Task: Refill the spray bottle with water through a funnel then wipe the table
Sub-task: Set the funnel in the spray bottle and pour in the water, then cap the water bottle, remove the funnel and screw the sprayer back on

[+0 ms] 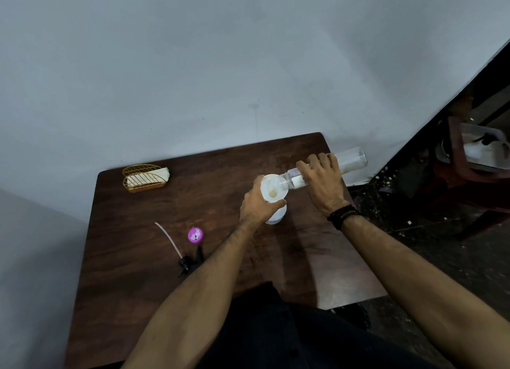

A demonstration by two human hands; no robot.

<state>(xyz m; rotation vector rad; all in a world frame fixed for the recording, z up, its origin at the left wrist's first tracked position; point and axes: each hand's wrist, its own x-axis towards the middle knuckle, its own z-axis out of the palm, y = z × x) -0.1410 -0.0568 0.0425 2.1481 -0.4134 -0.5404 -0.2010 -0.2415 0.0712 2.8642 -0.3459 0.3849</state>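
A white funnel point(271, 188) sits in the mouth of the white spray bottle point(276, 216), which stands upright on the dark wooden table point(154, 258). My left hand point(255, 203) is wrapped around the funnel's rim and the bottle's neck. My right hand point(323, 181) holds a clear plastic water bottle point(352, 161) tipped almost level, its mouth over the funnel. Water shows in the funnel's bottom. The black spray head point(187, 262) with its thin tube lies on the table at the left.
A purple bottle cap point(196, 235) lies beside the spray head. A gold wire holder point(145, 178) with a white cloth or napkins stands at the table's far left. A grey wall runs behind the table. Dark speckled floor and a red stand point(469, 159) are to the right.
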